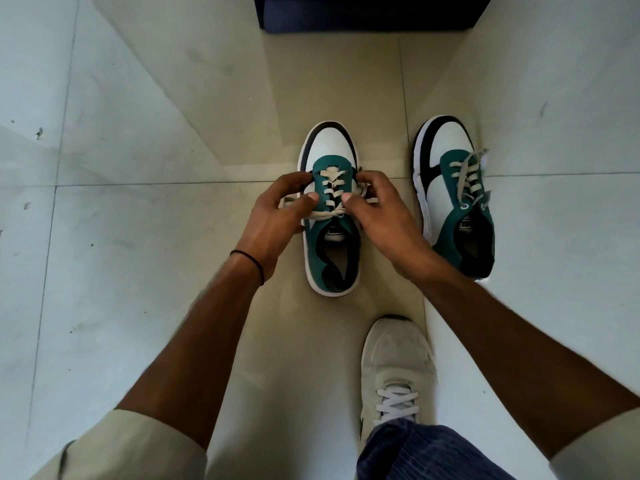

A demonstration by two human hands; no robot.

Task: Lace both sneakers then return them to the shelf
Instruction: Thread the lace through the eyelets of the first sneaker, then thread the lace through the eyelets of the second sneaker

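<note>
Two green, white and black sneakers stand on the floor, toes pointing away from me. The left sneaker (330, 147) sits between my hands, its cream lace (329, 190) crossed through the eyelets. My left hand (277, 216) pinches the lace end on the shoe's left side. On the right side, my right hand (377, 216) grips the other lace end. The right sneaker (450, 188) stands beside it, laced, with loose grey lace ends (472, 171) lying over its tongue.
My own foot in a white sneaker (396, 365) rests on the floor near me, below the pair. A dark blue cabinet or shelf base (367, 12) stands at the far top. Pale floor tiles (121, 237) spread all around.
</note>
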